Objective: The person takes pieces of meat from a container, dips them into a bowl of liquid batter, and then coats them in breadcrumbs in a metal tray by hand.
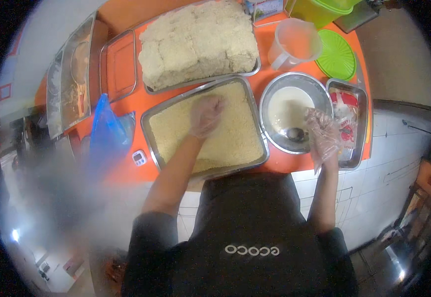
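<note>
My left hand (pixel 207 113), in a clear plastic glove, is over a metal tray (pixel 265 143) of pale yellow crumbs (pixel 178 130). Its fingers are curled, and whether they hold anything is hidden. My right hand (pixel 323 131), in a loose plastic glove, is at the right rim of a round steel bowl (pixel 297 148), fingers pointing inward. Whitish liquid batter (pixel 289 105) pools in the bowl, with a small dark round patch near the front that I cannot identify. Nothing shows clearly in the right hand's fingers.
Behind the crumbs, a tray holds a high stack of crumb-coated blocks (pixel 200 41). A plastic jug (pixel 293 44) and green lid (pixel 336 55) stand beyond the bowl. A narrow tray (pixel 360 148) holds printed packets. Leftward are a blue plastic bag (pixel 106 133) and digital timer (pixel 139 157).
</note>
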Available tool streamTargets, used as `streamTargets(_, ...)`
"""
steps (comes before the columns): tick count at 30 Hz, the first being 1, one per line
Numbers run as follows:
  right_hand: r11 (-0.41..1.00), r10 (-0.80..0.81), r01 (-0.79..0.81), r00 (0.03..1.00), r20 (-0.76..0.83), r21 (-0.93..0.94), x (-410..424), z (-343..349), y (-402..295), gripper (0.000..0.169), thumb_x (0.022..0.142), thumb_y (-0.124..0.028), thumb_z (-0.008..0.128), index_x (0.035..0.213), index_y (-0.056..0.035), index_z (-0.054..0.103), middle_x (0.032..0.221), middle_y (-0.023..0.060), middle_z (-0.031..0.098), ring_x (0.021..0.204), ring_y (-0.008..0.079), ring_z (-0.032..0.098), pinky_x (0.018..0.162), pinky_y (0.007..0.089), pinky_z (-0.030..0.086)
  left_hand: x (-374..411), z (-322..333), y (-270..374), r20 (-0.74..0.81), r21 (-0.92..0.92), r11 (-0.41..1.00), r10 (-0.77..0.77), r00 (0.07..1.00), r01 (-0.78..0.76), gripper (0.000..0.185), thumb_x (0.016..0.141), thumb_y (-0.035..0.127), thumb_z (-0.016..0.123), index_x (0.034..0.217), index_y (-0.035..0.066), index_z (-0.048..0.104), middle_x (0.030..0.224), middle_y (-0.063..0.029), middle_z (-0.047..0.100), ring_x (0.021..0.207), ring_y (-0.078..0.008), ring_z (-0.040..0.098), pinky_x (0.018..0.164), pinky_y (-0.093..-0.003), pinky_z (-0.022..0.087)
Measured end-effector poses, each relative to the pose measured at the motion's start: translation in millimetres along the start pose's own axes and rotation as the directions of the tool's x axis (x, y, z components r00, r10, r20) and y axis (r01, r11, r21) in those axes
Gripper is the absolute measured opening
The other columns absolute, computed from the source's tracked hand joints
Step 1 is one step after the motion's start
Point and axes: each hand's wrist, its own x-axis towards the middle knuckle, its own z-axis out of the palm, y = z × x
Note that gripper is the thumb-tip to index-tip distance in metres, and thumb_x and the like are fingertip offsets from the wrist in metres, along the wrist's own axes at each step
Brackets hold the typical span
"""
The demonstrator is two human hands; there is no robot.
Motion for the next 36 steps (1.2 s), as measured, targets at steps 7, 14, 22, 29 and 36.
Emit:
streamTargets(7, 0.988, -0.085, 0.091, 0.995, 0.052, -0.127, 9, -1, 14, 0.022, 0.1, -0.016, 0.066, 0.115, -0.001, 0.072, 0.102, 0.004, 0.073, 0.093, 0.0103, 0.062, 0.084, 0.0285, 0.051, -26, 13, -4, -0.133, 0.196, 0.959, 0.233, 0.963, -0.204, 0.017, 0.085, 0.024, 0.071, 0.097, 0.012, 0.067, 0.101, -0.0135, 0.066, 0.101, -0.0388, 0.059, 0.088, -0.0507, 0.047)
streamTargets(14, 1.0, -0.006, 0.003, 0.997, 0.071, 0.03, 4, -3, 10, 0.021, 0.101, -0.013, 0.064, 0.117, -0.0019, 0.072, 0.104, 0.0016, 0.071, 0.096, 0.0091, 0.06, 0.086, 0.0269, 0.05, -36, 9, 16, -0.098, 0.25, 0.952, 0.207, 0.973, -0.177, 0.027, 0.086, 0.026, 0.071, 0.11, 0.015, 0.064, 0.111, -0.0104, 0.064, 0.113, -0.0353, 0.055, 0.092, -0.0497, 0.046)
streamTargets(22, 0.981, 0.053, -0.035, 0.995, 0.089, -0.193, 0, -3, 1, 0.023, 0.102, -0.013, 0.062, 0.121, -0.0037, 0.071, 0.108, 0.0012, 0.071, 0.097, 0.0097, 0.06, 0.086, 0.0272, 0.05, -81, 23, 3, -0.013, 0.222, 0.969, 0.116, 0.993, -0.11, 0.045, 0.089, 0.035, 0.07, 0.128, 0.017, 0.058, 0.129, -0.0111, 0.055, 0.123, -0.0343, 0.051, 0.105, -0.0502, 0.039)
streamTargets(29, 0.998, -0.06, 0.06, 0.998, 0.022, 0.009, -4, -12, 13, 0.023, 0.102, -0.012, 0.061, 0.121, -0.0047, 0.072, 0.109, 0.002, 0.071, 0.095, 0.0102, 0.061, 0.084, 0.0269, 0.05, -118, -85, 26, 0.174, 0.207, 0.977, 0.009, 0.985, -0.045, 0.074, 0.07, 0.03, 0.086, 0.136, 0.013, 0.058, 0.143, -0.0166, 0.052, 0.131, -0.0404, 0.048, 0.112, -0.0544, 0.038)
streamTargets(36, 0.991, -0.058, 0.06, 0.998, 0.022, -0.116, -6, -9, 12, 0.022, 0.1, -0.009, 0.064, 0.12, -0.004, 0.071, 0.11, 0.0017, 0.071, 0.097, 0.0086, 0.061, 0.086, 0.0262, 0.05, -167, -62, -53, 0.269, -0.055, 0.995, -0.067, 0.961, 0.084, 0.075, 0.07, 0.035, 0.087, 0.136, 0.017, 0.057, 0.14, -0.0176, 0.053, 0.134, -0.0423, 0.046, 0.113, -0.0514, 0.039)
